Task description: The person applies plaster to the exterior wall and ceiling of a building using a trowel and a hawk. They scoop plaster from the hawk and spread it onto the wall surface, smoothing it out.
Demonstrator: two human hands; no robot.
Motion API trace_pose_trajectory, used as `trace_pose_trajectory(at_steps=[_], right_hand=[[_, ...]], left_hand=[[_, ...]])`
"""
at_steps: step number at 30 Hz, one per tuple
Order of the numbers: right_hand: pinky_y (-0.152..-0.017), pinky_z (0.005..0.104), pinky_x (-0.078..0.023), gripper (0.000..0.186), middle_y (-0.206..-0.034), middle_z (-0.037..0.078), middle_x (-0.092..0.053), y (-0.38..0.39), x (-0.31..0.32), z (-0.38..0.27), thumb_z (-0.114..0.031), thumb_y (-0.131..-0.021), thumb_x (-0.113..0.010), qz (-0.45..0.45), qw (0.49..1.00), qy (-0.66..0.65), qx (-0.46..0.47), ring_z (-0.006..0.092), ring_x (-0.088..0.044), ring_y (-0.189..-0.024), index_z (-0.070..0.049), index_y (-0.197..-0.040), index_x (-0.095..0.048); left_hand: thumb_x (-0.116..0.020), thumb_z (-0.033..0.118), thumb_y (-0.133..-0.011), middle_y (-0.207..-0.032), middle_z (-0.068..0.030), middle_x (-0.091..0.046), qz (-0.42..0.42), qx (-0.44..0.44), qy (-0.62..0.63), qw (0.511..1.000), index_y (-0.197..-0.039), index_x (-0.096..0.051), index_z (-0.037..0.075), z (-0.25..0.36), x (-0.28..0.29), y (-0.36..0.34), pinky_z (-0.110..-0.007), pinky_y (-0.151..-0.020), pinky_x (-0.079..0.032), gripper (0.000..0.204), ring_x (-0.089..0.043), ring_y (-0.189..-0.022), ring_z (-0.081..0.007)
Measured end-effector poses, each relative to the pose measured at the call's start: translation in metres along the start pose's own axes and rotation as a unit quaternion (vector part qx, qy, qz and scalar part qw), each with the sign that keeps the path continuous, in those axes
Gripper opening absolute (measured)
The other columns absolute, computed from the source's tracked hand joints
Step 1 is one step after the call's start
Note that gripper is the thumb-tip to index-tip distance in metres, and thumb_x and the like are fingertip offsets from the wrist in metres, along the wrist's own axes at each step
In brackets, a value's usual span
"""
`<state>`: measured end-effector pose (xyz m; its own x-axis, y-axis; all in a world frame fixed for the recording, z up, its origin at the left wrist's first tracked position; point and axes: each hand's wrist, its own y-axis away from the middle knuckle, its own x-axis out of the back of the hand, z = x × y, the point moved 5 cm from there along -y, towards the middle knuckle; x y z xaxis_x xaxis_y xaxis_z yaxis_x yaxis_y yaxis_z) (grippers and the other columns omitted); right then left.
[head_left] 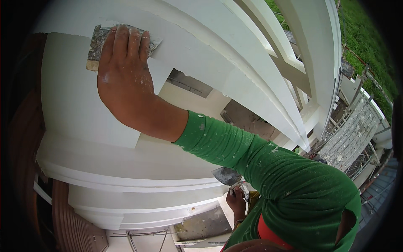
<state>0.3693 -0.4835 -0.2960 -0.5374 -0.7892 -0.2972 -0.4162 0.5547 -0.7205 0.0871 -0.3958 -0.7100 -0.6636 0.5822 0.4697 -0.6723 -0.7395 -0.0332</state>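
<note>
My right hand (pixel 126 80) reaches to the upper left, its fingers bent over a flat, putty-crusted blade (pixel 95 44) with a pale wood-like edge. The blade lies against the white painted beam (pixel 184 40), and wet-looking white putty shows beside the fingertips. My thumb is hidden. Lower down, close to my body, my left hand (pixel 236 202) is closed around the handle of a broad putty knife (pixel 227 176) with a dark grey blade. White putty clings near its handle. The green sleeve (pixel 260 164) of my right arm, spotted with white, crosses the view between them.
Curved white ledges (pixel 159 185) run below my right arm. A splattered scaffold platform (pixel 350 130) stands at the right, with grass (pixel 369 46) beyond it. Brown slatted panelling (pixel 75 218) fills the lower left. Thin poles (pixel 147 235) cross at the bottom.
</note>
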Motion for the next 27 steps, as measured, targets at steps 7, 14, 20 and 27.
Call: trace_pose_trajectory(at_steps=[7,14,20,27], right_hand=[[-0.112,0.0649,-0.028,0.057,-0.128,0.04,-0.044,0.0,-0.007,0.011,-0.004,-0.082,-0.058,0.011,1.0,0.005,0.02,0.0504,-0.044,-0.122,0.025,-0.13,-0.044],[-0.099,0.0509,-0.043,0.049,-0.119,0.023,-0.056,-0.068,0.049,-0.044,0.0,-0.079,-0.063,0.016,0.968,-0.087,0.233,0.0403,-0.052,-0.109,0.011,-0.126,-0.058],[-0.089,0.045,-0.049,0.033,-0.113,0.014,-0.067,-0.204,0.02,-0.125,0.0,-0.088,-0.053,0.093,0.856,-0.09,0.5,0.0339,-0.064,-0.099,-0.004,-0.116,-0.071],[-0.101,0.0485,-0.046,0.044,-0.138,0.018,-0.057,-0.32,-0.032,-0.146,0.0,-0.087,-0.053,-0.103,0.825,0.133,0.54,0.0395,-0.053,-0.127,-0.007,-0.129,-0.063]], left_hand=[[-0.057,0.023,-0.101,-0.063,0.0006,-0.055,-0.002,-0.029,-0.016,0.999,-0.079,-0.059,0.002,-0.013,-0.001,-0.006,-0.028,-0.05,-0.036,0.03,-0.047,-0.055,-0.0082],[-0.058,0.022,-0.098,-0.059,-0.003,-0.058,0.019,-0.045,0.018,0.999,-0.08,-0.064,-0.001,-0.026,0.006,-0.014,-0.031,-0.05,-0.04,0.03,-0.052,-0.053,-0.0123],[-0.055,0.03,-0.099,-0.071,-0.0093,-0.062,0.134,0.037,0.015,0.99,-0.092,-0.066,0.0,-0.1,0.016,0.009,-0.035,-0.062,-0.045,0.033,-0.057,-0.066,-0.0195],[-0.052,0.04,-0.099,-0.085,-0.0168,-0.067,0.101,0.094,0.015,0.99,-0.106,-0.067,0.001,-0.142,-0.041,-0.009,-0.041,-0.077,-0.05,0.042,-0.064,-0.08,-0.0278]])
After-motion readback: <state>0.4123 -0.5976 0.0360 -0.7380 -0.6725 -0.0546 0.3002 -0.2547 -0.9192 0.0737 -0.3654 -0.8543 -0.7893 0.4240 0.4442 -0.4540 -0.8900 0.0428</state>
